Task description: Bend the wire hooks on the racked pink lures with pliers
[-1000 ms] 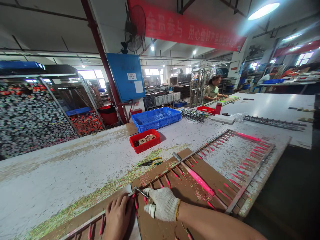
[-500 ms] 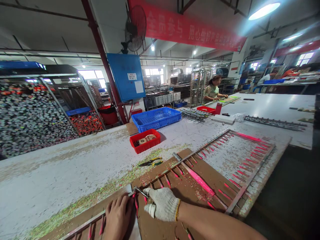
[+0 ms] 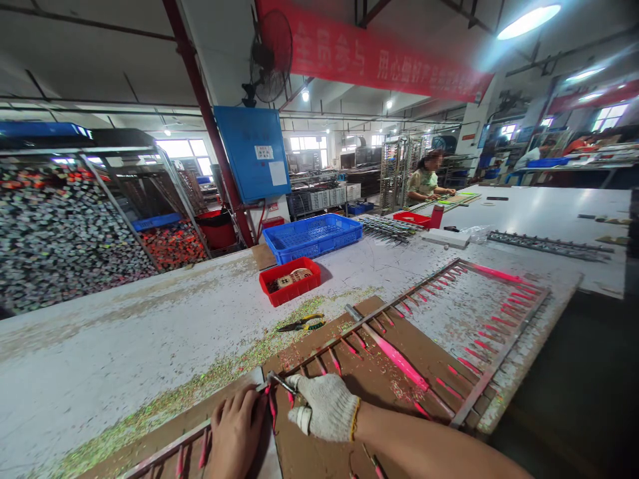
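Note:
My left hand (image 3: 237, 426), bare, lies over a long narrow metal bar (image 3: 170, 451) with its fingers bent and pressed around it. Close by, my right hand (image 3: 327, 407) wears a white knitted glove and grips a slim metal tool (image 3: 283, 384). The tool's tip touches the bar just right of my left fingertips. Small pink pieces (image 3: 272, 407) hang from the bar beside both hands; their exact kind is unclear. The bar belongs to a long rack (image 3: 474, 402) lined with more such pieces. Across the rack lies a thick pink-coated rod (image 3: 399, 359).
Brown board (image 3: 309, 459) lies under the rack. Beyond it are yellow-handled pliers (image 3: 302, 324), scattered coloured chips (image 3: 200, 389), a red bin (image 3: 289, 282) holding small parts and a blue crate (image 3: 314, 238). Across the white table a co-worker (image 3: 424, 179) sits handling strips.

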Demonstrator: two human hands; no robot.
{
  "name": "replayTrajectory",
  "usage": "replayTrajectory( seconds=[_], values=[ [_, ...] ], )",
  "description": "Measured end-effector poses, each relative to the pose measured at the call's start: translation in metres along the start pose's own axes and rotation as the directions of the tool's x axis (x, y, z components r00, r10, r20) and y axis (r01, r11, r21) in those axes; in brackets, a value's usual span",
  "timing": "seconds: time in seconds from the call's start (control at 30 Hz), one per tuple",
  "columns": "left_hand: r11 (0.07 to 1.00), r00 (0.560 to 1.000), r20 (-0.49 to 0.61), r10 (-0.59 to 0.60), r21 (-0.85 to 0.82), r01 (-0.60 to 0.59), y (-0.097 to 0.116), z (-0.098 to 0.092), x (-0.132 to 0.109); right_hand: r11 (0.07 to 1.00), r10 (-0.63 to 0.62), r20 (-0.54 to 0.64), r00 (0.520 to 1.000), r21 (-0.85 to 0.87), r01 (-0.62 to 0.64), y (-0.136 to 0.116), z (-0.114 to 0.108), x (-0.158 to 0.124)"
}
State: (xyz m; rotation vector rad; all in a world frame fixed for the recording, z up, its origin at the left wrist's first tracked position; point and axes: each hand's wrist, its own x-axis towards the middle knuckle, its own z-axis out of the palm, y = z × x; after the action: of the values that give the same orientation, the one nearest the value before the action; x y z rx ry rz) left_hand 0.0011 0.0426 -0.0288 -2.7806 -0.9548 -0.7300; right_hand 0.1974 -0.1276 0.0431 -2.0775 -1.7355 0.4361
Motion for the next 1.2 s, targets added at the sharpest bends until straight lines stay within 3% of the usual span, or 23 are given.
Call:
replayTrajectory(
  seconds=[0.3,0.73,1.2],
  values=[
    [1.000,1.000,0.000,0.015,0.001,-0.015,0.002,-0.004,0.001,1.000,0.002,-0.001,1.000,-0.001,-0.002,0.002,0.004,0.002],
    [1.000,1.000,0.019,-0.022,-0.021,0.022,0.002,0.000,0.001,1.000,-0.002,-0.107,0.994,-0.020,0.000,0.008,0.007,0.003],
    [0.998,0.999,0.010,-0.049,-0.029,0.049,0.016,-0.013,0.003,1.000,0.009,-0.157,0.988,-0.012,-0.011,0.016,0.021,0.007]
  ],
)
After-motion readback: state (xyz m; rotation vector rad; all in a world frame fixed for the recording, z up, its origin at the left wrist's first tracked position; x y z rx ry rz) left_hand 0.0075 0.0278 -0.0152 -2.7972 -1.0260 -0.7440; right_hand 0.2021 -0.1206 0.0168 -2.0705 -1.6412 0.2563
